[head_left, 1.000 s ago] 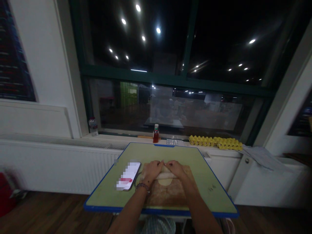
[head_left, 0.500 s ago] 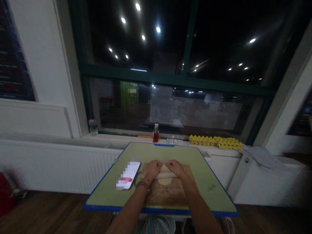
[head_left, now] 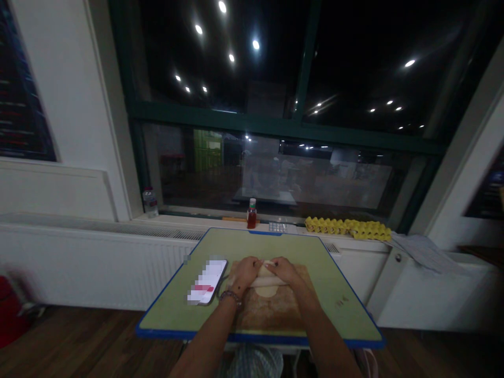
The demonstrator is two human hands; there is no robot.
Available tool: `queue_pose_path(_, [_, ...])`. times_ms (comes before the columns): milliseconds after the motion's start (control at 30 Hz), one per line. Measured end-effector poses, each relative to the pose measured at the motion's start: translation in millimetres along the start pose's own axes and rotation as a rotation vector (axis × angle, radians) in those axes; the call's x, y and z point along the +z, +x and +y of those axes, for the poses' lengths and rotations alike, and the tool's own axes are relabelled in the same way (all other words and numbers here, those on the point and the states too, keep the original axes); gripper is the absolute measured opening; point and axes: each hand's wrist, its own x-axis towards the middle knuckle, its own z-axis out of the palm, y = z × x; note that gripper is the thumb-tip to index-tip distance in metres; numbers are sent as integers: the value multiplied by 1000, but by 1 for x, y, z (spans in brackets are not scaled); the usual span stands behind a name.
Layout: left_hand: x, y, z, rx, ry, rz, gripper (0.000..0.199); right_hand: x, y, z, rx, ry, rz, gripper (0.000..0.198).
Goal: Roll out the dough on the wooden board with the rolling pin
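A thin sheet of pale dough lies on a brown, flour-dusted board. Across it runs a light rolling pin, with dough showing on both its near and far sides. My left hand, a beaded bracelet at its wrist, is curled over the left of the pin with its fingertips on the dough's far edge. From the other side, my right hand is bent in the same way and grips that edge too. Both hands partly hide the pin and the dough.
A lit phone rests left of the board on the green, blue-edged table. Behind, the windowsill bears a bottle of red liquid, yellow egg trays and a clear bottle. A radiator stands along the wall.
My thumbs have drawn slightly apart, so more of the dough's far edge shows between them. The rolling pin stays in about the same place.
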Motion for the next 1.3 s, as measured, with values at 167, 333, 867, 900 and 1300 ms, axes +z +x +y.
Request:
queue_pose_path(167, [0,-1,1,1,-19,15,42,0,0,-1,1,-40,8,29])
queue_pose_path(333, [1,-1,-1,9,-47,-34,45,4,3,7,33,-59,49,24])
queue_pose_path(867, [19,16,-22,100,-186,-130,33,2,5,10,13,-55,1,30])
queue_pose_path(900, [20,16,-23,110,-196,-130,34,2,5,9,10,-51,3,30])
queue_pose_path(1300, [22,14,-23,107,-172,-74,32,-1,2,3,31,-102,-2,31])
